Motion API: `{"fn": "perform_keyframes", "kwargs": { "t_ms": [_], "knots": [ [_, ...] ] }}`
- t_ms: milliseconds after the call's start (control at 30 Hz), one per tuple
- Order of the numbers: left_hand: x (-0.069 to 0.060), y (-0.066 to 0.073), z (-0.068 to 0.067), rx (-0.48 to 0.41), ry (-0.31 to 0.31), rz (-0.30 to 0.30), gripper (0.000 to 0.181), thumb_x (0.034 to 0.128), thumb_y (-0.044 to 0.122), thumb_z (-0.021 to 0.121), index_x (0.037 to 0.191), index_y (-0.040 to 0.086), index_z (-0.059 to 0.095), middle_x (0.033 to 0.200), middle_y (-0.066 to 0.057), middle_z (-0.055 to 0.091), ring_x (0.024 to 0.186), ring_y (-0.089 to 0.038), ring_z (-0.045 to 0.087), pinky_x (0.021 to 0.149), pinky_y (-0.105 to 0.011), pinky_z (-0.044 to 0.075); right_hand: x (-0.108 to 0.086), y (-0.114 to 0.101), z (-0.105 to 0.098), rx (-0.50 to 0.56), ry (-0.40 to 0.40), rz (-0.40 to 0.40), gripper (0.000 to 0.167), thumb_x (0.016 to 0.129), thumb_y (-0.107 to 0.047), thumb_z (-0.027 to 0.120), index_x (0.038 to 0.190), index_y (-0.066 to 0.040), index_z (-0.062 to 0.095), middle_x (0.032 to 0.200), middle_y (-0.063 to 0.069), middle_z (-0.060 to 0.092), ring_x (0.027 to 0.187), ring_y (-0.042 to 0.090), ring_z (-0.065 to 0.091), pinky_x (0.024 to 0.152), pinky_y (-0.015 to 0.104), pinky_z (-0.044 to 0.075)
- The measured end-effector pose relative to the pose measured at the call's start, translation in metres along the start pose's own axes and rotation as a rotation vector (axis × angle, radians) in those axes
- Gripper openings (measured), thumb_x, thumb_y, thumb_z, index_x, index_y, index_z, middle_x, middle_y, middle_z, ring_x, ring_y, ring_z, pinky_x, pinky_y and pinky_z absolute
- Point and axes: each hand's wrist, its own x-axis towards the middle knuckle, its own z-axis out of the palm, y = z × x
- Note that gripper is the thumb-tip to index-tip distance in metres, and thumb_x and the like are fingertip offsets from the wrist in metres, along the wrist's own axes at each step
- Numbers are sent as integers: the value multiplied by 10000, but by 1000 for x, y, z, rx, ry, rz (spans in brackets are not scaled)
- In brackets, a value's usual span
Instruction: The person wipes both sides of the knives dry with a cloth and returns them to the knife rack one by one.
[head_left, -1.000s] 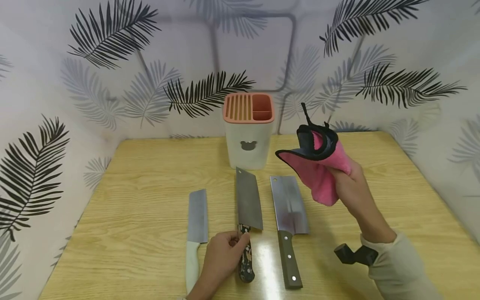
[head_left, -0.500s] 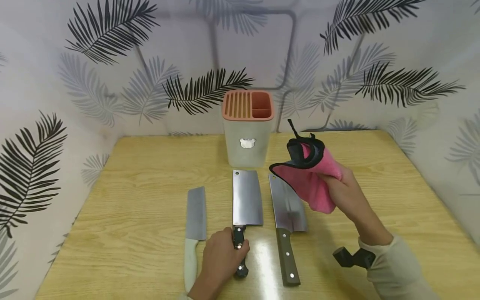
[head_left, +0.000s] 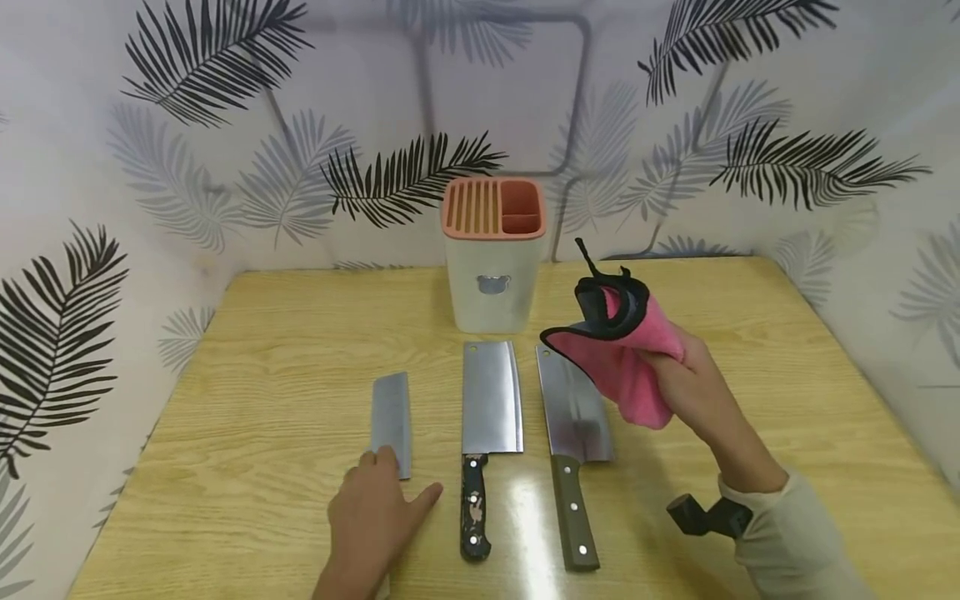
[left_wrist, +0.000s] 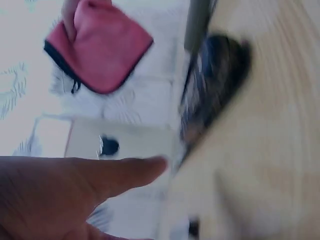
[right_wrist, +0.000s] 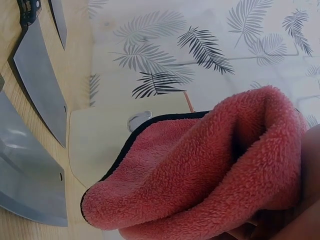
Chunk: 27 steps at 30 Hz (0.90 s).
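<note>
Carefully: at lower left your left hand (head_left: 371,512), thumb spread wide, lies over the pale-handled knife (head_left: 391,410), contact unclear; best grip well behind the edge. Right of centre, your right hand (head_left: 692,385) clasps the pink cloth (head_left: 637,371), whose plush pile shows clearly only in the right-wrist view.

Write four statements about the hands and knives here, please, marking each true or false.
1. The right hand holds a pink fabric cloth with black edging. True.
2. The left hand grips the steel cleaver with the patterned black handle. False: it is over the narrow steel knife.
3. That cleaver lies left of the wide steel cleaver with the brown handle. True.
4. A knife stands in the white holder with the slotted orange top. False: none shows there.
</note>
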Motion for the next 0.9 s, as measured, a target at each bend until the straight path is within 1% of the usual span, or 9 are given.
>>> {"fn": "perform_keyframes", "kwargs": {
  "t_ms": [100,167,367,467,567,633,700,800,900],
  "knots": [
    [-1,-20,-7,9,-99,-50,718,732,490,829,1068,-73,537,861,-167,585,693,-295,594,529,-418,487,0,0,-1,-3,8,-3,252,1043,-186,466,1118,19,592,881,-123,602,793,40,592,711,220,508],
    [-2,-29,-6,-18,-158,-87,698,727,468,834,1040,-65,510,804,-146,569,642,-273,574,509,-385,458,0,-1,-1,-10,5,-7,260,1047,-197,462,1142,7,591,915,-106,603,816,43,592,726,215,509],
    [2,-41,1,-147,-211,-137,476,764,321,769,928,-49,519,696,-107,565,567,-214,568,461,-304,455,-1,2,1,-19,-7,4,286,1049,-210,460,1202,0,581,951,-83,604,839,43,594,741,211,512],
    [10,-45,6,-269,-232,-155,433,813,297,682,1008,-63,541,756,-102,590,596,-185,560,490,-285,451,-2,4,0,-7,5,9,285,1046,-200,466,1207,6,580,927,-116,603,829,37,588,732,207,509],
    [17,-47,11,-534,-291,-200,383,914,226,572,1141,-65,471,807,-98,612,577,-158,579,484,-286,481,-2,5,0,0,9,5,279,1045,-189,469,1207,6,583,916,-129,602,826,36,587,729,207,509],
    [21,-45,13,-744,-318,-232,353,946,147,519,1209,-50,389,797,-77,602,525,-123,545,444,-262,464,-2,6,1,8,7,5,276,1045,-185,469,1205,7,585,911,-129,605,824,36,591,728,209,511],
    [22,-38,15,-917,-322,-265,299,960,88,484,1206,-20,355,742,-40,575,456,-95,503,391,-240,441,-2,5,3,13,2,7,276,1044,-183,469,1200,11,588,909,-115,611,818,38,596,724,215,514],
    [21,-20,15,-1040,-278,-250,168,995,119,505,1093,3,430,660,18,510,403,-52,402,343,-209,367,-2,2,8,20,-13,-2,279,1043,-163,454,1197,27,588,949,-44,626,829,40,604,736,215,518],
    [16,3,15,-1080,-242,-189,168,1002,169,554,974,13,499,615,26,487,371,-44,392,331,-195,353,-4,-4,16,30,-7,-27,278,1034,-126,448,1208,34,593,1011,43,637,853,36,598,764,203,512]
  ]
}}
